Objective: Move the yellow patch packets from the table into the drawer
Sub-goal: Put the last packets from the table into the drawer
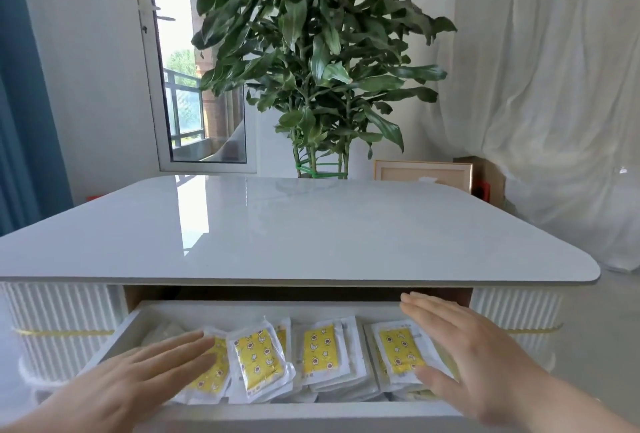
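Observation:
Several yellow patch packets point(258, 358) in clear wrappers lie in overlapping stacks inside the open white drawer point(242, 309) under the glossy white table top point(294, 231). My left hand point(138, 377) lies flat, fingers spread, over the packets at the drawer's left side. Above the packets on the right hovers my right hand point(460, 353), flat with fingers apart, its thumb touching one packet. Neither hand grips anything. No packets show on the table top.
A large potted plant point(322, 61) stands behind the table. A window door point(197, 86) is at the back left beside a blue curtain point(24, 103). A wooden frame point(422, 172) and white drapes point(554, 103) are at the right.

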Demonstrator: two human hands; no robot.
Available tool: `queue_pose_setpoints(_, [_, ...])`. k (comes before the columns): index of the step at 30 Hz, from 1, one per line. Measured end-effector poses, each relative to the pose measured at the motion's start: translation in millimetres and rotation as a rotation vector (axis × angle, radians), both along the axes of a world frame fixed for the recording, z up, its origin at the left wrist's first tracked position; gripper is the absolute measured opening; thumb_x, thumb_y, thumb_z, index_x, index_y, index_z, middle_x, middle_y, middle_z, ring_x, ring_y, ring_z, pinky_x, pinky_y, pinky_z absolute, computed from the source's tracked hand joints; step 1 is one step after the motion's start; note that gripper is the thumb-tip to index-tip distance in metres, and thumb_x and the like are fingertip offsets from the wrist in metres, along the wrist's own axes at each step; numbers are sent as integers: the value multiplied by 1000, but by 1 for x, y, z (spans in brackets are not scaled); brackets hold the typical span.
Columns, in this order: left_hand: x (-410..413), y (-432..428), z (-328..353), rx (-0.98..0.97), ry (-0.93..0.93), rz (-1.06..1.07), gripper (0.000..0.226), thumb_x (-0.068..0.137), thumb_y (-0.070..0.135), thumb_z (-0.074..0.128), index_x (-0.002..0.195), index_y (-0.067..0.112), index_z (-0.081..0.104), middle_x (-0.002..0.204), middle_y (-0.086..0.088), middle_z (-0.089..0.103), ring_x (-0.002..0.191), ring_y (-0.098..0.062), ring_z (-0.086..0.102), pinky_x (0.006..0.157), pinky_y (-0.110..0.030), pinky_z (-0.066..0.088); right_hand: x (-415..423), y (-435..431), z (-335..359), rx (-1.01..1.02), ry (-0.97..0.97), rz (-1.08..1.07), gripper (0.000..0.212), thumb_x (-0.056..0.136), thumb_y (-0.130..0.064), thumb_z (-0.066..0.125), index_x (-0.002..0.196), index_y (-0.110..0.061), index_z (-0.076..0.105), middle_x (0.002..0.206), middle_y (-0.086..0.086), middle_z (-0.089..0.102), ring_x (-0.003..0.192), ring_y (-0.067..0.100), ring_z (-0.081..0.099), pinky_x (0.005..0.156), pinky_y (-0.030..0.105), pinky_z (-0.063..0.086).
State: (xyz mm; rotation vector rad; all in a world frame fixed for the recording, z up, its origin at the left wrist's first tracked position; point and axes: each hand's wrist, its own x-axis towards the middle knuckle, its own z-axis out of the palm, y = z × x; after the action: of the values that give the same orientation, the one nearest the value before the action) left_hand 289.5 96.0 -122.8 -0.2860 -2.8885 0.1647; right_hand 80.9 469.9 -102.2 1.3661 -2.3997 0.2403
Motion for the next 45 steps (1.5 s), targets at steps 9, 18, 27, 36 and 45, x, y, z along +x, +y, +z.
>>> queue_pose_setpoints(9, [-1, -13, -11, 115, -26, -28, 27, 84, 70, 43, 107, 58, 50, 95, 43, 60, 82, 27, 54, 62, 2, 44, 0, -3, 4, 235, -129, 17, 81, 69, -81, 31, 138, -41, 42, 134, -24, 51, 124, -6, 43, 98, 14, 35])
queue_pose_setpoints(18, [-4, -7, -24, -167, 376, -243, 34, 96, 39, 38, 87, 23, 68, 54, 9, 48, 42, -8, 47, 40, -18, 40, 0, -4, -12, 75, 441, 282, 50, 84, -61, 54, 50, -24, 50, 47, -8, 42, 45, 10, 42, 47, 20, 26])
queue_pose_setpoints(27, [-20, -7, -30, -195, 444, -138, 31, 99, 43, 30, 100, 22, 53, 67, 9, 60, 57, -13, 58, 58, -21, 42, -20, -12, -40, -170, 470, 244, 57, 90, -56, 50, 48, -17, 52, 49, -4, 40, 46, 15, 37, 47, 24, 24])
queue_pose_setpoints(36, [-45, -6, -42, -281, 570, 40, 53, 99, 34, 31, 134, -3, 43, 141, -21, 47, 135, -33, 37, 109, -58, 27, -40, -32, -65, -177, 613, 80, 64, 98, -45, 37, 142, 1, 31, 148, 18, 35, 138, 33, 34, 112, 52, 26])
queue_pose_setpoints(45, [-86, -26, -43, -281, 524, 183, 58, 92, 31, 38, 136, -6, 43, 147, -23, 39, 139, -34, 33, 111, -57, 25, -68, -56, -55, 10, 389, -254, 73, 98, -53, 15, 147, 2, 14, 156, 20, 19, 148, 29, 7, 115, 52, 17])
